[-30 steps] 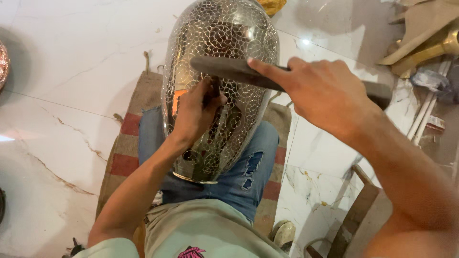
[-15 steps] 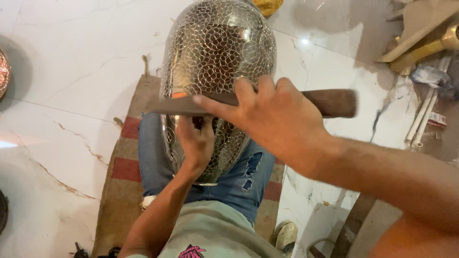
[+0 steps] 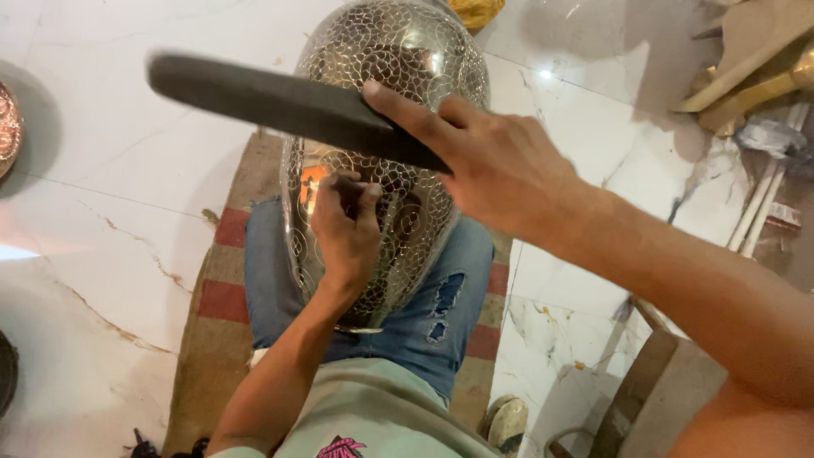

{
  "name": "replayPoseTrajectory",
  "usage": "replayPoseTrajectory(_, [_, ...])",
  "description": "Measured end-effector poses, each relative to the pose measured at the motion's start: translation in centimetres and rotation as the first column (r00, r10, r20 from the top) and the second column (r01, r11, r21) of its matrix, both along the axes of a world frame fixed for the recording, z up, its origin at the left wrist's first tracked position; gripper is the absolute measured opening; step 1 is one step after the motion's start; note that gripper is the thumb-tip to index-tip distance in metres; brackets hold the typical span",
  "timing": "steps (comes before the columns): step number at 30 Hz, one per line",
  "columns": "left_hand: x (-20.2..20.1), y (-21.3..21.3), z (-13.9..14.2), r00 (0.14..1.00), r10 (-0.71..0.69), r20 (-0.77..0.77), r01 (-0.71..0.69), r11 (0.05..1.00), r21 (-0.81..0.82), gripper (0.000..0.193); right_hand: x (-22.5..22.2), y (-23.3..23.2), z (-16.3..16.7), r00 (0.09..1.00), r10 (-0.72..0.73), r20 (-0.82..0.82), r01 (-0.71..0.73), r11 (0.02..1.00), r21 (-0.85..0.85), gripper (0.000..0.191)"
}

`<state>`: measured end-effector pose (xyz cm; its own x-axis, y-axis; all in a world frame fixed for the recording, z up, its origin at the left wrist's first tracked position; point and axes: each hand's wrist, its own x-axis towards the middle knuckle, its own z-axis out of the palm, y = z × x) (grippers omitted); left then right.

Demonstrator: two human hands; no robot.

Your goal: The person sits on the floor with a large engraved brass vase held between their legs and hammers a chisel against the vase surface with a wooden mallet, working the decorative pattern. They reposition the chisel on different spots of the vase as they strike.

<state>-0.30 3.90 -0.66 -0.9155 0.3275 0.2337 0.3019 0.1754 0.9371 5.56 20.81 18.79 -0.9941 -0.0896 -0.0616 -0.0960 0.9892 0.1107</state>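
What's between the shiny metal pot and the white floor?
In the head view, the metal pot rests on the person's jeans-clad legs, which lie on a striped mat over the floor.

Bare forearms, no sleeves showing; torn, faded blue jeans and a pale grey-green shirt with a pink print.

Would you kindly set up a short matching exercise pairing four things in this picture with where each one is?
1. patterned silver metal vessel
2. long dark flat bar
3. left hand
4. red-striped woven mat

A. under the legs, on the floor
B. resting on the lap
C. gripped in the right hand
D. pressed against the vessel's side

Pairs: 1-B, 2-C, 3-D, 4-A
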Motion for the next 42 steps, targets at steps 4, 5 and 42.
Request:
replayPoseTrajectory(4, [-0.1,-0.2,0.3,0.995,-0.047,0.092,0.05,0.998,-0.029,0.02,-0.4,-1.2,1.7,0.987,-0.001,0.158,0.003,1.0,-0.012,0.09])
replayPoseTrajectory(5, [-0.3,-0.2,0.5,0.992,-0.073,0.103,0.076,0.997,-0.028,0.02,-0.4,-1.3,1.9,0.99,0.007,0.141,0.001,0.999,-0.054,0.09])
replayPoseTrajectory(42, [-7.9,12.3,4.8,-0.209,-0.888,0.41,0.725,-0.422,-0.544,0.038,16.7,-10.6,-25.6,0.084,-0.981,0.175,0.366,-0.133,-0.921,0.064])
